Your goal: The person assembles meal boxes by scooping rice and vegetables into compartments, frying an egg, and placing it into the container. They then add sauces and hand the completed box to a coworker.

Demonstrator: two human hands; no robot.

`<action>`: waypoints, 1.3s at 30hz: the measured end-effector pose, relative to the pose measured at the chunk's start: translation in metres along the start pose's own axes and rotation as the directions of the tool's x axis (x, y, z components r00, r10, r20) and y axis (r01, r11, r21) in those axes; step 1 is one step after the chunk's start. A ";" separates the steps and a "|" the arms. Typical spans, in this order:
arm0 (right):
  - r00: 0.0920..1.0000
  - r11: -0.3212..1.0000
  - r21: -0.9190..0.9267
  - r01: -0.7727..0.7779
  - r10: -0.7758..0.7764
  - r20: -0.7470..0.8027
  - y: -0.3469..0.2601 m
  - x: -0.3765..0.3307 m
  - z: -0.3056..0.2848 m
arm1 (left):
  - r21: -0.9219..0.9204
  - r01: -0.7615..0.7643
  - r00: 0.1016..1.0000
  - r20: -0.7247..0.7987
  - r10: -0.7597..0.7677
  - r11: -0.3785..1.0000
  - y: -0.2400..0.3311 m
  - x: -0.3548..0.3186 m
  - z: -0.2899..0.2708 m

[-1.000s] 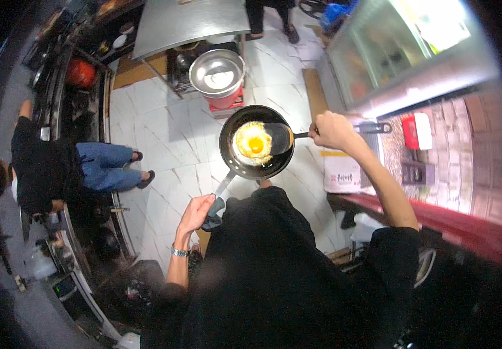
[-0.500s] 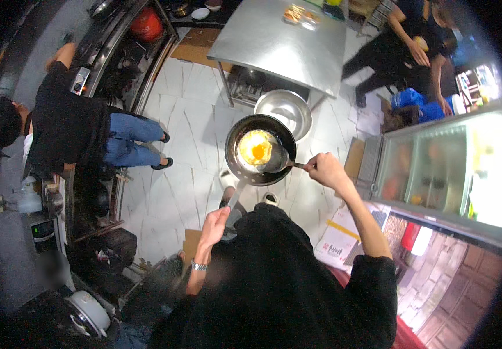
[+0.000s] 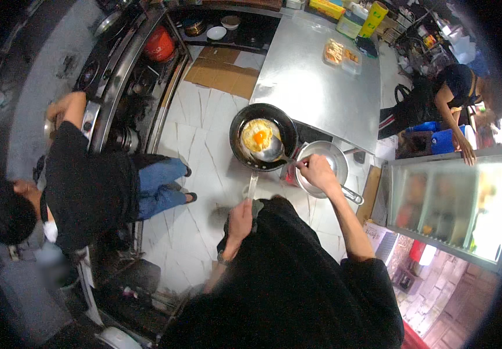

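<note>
A black frying pan [image 3: 283, 127] with a fried egg [image 3: 257, 135] in it is held out over the white tiled floor. My left hand [image 3: 240, 216] grips the pan's long handle through a dark cloth. My right hand [image 3: 316, 173] holds a metal spatula [image 3: 273, 152] whose blade lies in the pan at the egg's near edge.
A steel table [image 3: 315, 87] with a clear food box [image 3: 339, 53] stands ahead. A silver pan [image 3: 332, 160] sits below its near edge. A person in black works at the stove counter [image 3: 82, 87] on the left. Another person [image 3: 443, 99] bends near a glass display case [image 3: 449, 203] on the right.
My view has swung over the kitchen, so the table now lies ahead and the display case at right. Both hands keep their hold on pan and spatula, the egg still inside.
</note>
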State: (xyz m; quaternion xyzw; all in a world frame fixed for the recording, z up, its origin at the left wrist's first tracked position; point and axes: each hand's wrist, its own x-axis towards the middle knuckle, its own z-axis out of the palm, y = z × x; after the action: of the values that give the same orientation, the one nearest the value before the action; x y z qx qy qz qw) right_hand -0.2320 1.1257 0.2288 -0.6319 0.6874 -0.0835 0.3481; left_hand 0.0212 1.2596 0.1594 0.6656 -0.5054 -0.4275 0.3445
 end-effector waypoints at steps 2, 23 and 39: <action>0.999 0.999 0.051 -0.017 0.019 -0.038 -0.027 0.036 0.004 | 0.020 0.044 0.999 0.017 -0.045 0.999 0.007 0.038 -0.008; 0.982 0.965 0.257 -0.051 0.095 -0.164 -0.155 0.444 -0.063 | 0.148 -0.060 0.990 0.133 0.040 0.987 0.076 0.454 -0.084; 0.966 0.985 -0.164 -0.058 0.014 -0.257 -0.165 0.651 -0.208 | 0.125 -0.132 0.955 0.283 0.092 0.983 0.154 0.696 -0.123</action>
State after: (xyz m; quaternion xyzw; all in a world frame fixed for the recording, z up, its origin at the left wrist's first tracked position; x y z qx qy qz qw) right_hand -0.1934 0.4234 0.2322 -0.6306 0.7426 -0.0984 0.2029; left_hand 0.1622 0.5508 0.1918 0.5928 -0.6146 -0.4587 0.2459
